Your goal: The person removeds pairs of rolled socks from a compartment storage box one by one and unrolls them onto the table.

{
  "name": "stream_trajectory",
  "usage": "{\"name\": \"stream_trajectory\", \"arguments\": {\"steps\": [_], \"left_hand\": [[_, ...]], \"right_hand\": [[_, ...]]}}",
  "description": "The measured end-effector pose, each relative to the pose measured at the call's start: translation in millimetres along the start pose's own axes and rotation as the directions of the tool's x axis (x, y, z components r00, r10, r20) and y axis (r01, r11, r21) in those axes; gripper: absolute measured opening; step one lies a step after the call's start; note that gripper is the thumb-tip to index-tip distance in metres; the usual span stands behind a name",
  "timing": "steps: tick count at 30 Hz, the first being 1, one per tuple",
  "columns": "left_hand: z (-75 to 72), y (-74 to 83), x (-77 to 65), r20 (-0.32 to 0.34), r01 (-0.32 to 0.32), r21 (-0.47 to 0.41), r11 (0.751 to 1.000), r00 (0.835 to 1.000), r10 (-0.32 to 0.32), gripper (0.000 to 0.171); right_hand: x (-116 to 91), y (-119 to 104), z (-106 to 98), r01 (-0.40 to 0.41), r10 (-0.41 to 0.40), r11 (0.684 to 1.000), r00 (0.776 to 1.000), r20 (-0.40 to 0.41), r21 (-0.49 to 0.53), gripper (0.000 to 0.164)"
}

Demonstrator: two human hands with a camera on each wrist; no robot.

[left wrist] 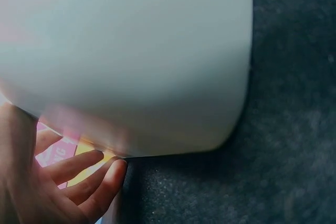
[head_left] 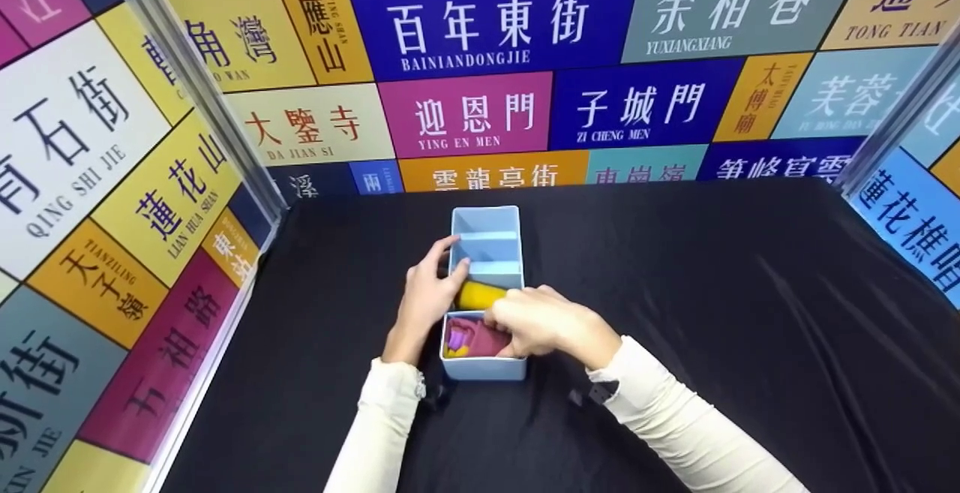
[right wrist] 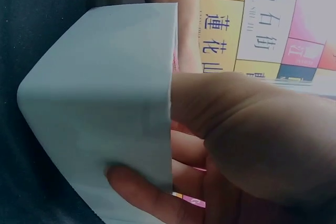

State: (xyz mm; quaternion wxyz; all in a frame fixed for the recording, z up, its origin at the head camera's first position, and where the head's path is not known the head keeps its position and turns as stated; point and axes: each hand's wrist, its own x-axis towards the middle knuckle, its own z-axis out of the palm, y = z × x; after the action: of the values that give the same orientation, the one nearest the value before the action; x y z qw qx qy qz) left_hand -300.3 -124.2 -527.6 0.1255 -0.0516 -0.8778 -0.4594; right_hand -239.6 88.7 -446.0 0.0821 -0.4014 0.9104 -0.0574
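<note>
On black cloth-covered tabletop (head_left: pixel 322 328): divided light-blue plastic box (head_left: pixel 486 221); second light-blue plastic box (head_left: pixel 484 369) at its near end.
Second box contents: dark-pink, soft-looking piece (head_left: pixel 486 338); small purple piece (head_left: pixel 456 339) and small yellow piece (head_left: pixel 455 353) at its left.
Left hand (head_left: pixel 427 290): fingers loosely spread, touching the divided box's left side, presumably to steady it.
Right hand (head_left: pixel 546 324): fingers curled over the dark-pink piece, judged gripping, fingertips hidden; one finger outside the wall, perhaps bracing.
Yellow rounded piece (head_left: pixel 478 296): between the hands; how it rests, cannot tell.
</note>
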Motion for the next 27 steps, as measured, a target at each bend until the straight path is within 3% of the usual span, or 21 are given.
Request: {"name": "stream_trajectory", "arguments": {"steps": [9, 14, 19, 27], "left_hand": [[0.0, -0.1, -0.1, 0.003, 0.015, -0.005, 1.000, 1.000, -0.015, 0.049], [1.1, 0.0, 0.1, 0.006, 0.015, -0.009, 1.000, 1.000, -0.015, 0.050], [1.6, -0.3, -0.2, 0.011, 0.029, -0.006, 1.000, 1.000, -0.029, 0.050], [-1.0, -1.7, 0.6, 0.027, 0.036, -0.010, 0.999, 0.999, -0.035, 0.051]], "right_hand": [[0.9, 7.7, 5.9, 0.062, -0.062, 0.998, 0.997, -0.041, 0.019, 0.028], [-2.8, 14.0, 7.4, 0.065, -0.060, 0.993, 0.997, -0.051, 0.097, 0.017], [-7.6, 15.2, 8.7, 0.056, -0.045, 0.985, 0.997, -0.068, 0.164, 0.023], [-15.9, 6.7, -2.8, 0.116, -0.096, 0.985, 0.983, -0.155, 0.126, 0.019]]}}
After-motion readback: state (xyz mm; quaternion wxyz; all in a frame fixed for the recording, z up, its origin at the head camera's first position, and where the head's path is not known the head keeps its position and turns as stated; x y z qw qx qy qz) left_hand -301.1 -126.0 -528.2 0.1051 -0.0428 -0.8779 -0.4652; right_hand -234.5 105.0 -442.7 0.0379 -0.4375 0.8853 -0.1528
